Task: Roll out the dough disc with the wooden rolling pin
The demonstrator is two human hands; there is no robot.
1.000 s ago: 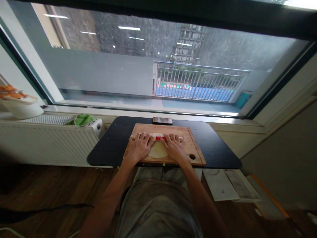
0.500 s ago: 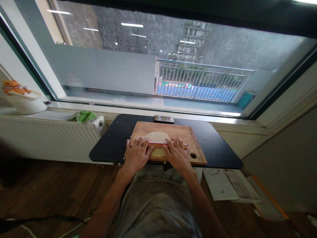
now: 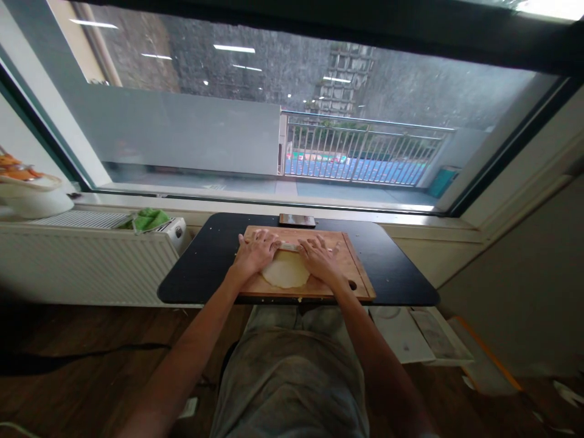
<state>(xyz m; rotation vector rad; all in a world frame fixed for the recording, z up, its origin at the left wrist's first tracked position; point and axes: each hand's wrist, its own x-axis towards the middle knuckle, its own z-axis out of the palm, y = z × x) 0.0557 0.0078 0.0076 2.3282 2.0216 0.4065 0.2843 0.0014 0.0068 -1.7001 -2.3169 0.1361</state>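
A flat, rounded sheet of dough (image 3: 286,271) lies on a wooden cutting board (image 3: 350,258). Across its far edge rests a rolling pin (image 3: 288,246), mostly covered by my hands. My left hand (image 3: 255,252) is closed over the pin's left part, fingers bent over the top. On the right part, my right hand (image 3: 320,257) holds the pin in the same way, with a short stretch of it showing between the two thumbs. The near part of the dough shows between my wrists.
The board sits on a black table (image 3: 396,267) with small crumbs on it. A phone-like flat object (image 3: 297,220) lies behind the board, by the window sill. At left stands a white radiator (image 3: 91,261) with a green cloth (image 3: 149,219) on top.
Both hands have pushed the rolling pin away from me, from the middle of the dough to its far edge. More of the near dough now shows. The view has shifted slightly.
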